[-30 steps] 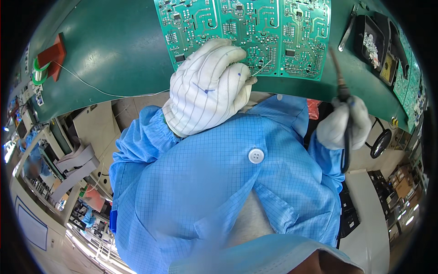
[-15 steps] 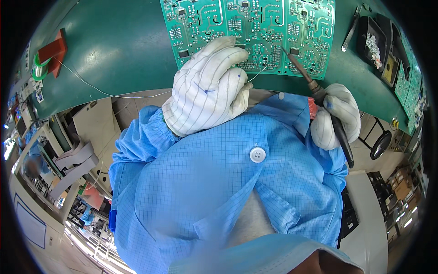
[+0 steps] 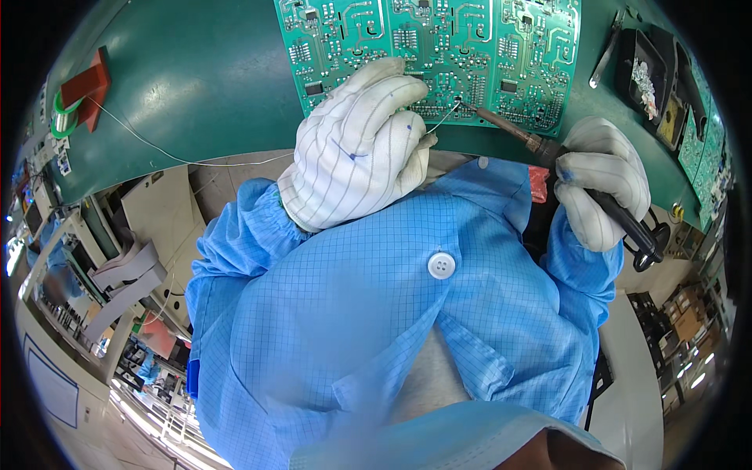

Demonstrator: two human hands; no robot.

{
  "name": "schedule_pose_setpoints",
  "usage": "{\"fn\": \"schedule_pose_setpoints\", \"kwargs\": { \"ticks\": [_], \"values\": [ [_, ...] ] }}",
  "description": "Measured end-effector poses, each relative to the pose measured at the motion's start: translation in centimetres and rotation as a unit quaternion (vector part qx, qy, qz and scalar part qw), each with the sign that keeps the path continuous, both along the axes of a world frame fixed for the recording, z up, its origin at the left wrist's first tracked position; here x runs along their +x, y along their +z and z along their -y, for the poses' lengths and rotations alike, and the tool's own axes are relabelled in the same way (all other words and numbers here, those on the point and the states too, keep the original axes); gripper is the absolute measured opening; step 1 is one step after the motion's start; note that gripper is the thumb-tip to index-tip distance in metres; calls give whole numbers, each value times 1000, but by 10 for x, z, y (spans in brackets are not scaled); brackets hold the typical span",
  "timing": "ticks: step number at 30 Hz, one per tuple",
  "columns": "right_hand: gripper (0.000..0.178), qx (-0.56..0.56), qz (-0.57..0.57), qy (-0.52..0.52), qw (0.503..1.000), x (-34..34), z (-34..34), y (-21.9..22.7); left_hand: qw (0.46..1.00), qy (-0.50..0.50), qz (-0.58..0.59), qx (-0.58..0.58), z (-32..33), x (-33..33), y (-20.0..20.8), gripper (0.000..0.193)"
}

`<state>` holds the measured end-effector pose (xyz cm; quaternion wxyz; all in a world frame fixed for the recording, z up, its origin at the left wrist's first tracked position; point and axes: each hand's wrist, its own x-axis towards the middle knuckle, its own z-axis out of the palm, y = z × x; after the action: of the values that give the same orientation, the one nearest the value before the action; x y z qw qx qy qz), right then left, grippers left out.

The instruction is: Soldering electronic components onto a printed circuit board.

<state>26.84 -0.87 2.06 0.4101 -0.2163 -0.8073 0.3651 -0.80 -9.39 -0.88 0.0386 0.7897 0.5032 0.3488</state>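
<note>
A green circuit board (image 3: pixel 439 47) lies on the green bench mat (image 3: pixel 196 86) in front of me. My left hand (image 3: pixel 356 145), in a white striped glove, rests on the board's near edge and pinches a thin solder wire (image 3: pixel 440 119) whose end points at the board. My right hand (image 3: pixel 599 180), also gloved, grips the black handle of a soldering iron (image 3: pixel 540 149). The iron's tip touches the board right beside the wire's end. Both sleeves are blue lab-coat fabric.
A red spool stand with solder wire (image 3: pixel 82 94) sits at the far left of the mat, its wire trailing toward me. A black tray (image 3: pixel 654 78) with cleaning material and tweezers (image 3: pixel 605 51) lies at the right, with more green boards (image 3: pixel 705 141) beyond it.
My right hand has swung the soldering iron from upright at the right side down and left until its tip meets the board. The left hand has stayed on the board with the wire.
</note>
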Motion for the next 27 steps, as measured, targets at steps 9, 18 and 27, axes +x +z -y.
{"fn": "schedule_pose_setpoints", "kwargs": {
  "ticks": [9,18,27],
  "values": [
    [23,1,38,25,999,-3,-13,9,1000,-7,-8,-9,1,-1,0,26],
    [23,-6,65,91,994,-6,-33,23,1000,-20,14,-13,1,-5,-1,26],
    [21,25,73,23,997,3,-23,24,1000,-19,0,-23,4,-4,-1,25]
  ]
}}
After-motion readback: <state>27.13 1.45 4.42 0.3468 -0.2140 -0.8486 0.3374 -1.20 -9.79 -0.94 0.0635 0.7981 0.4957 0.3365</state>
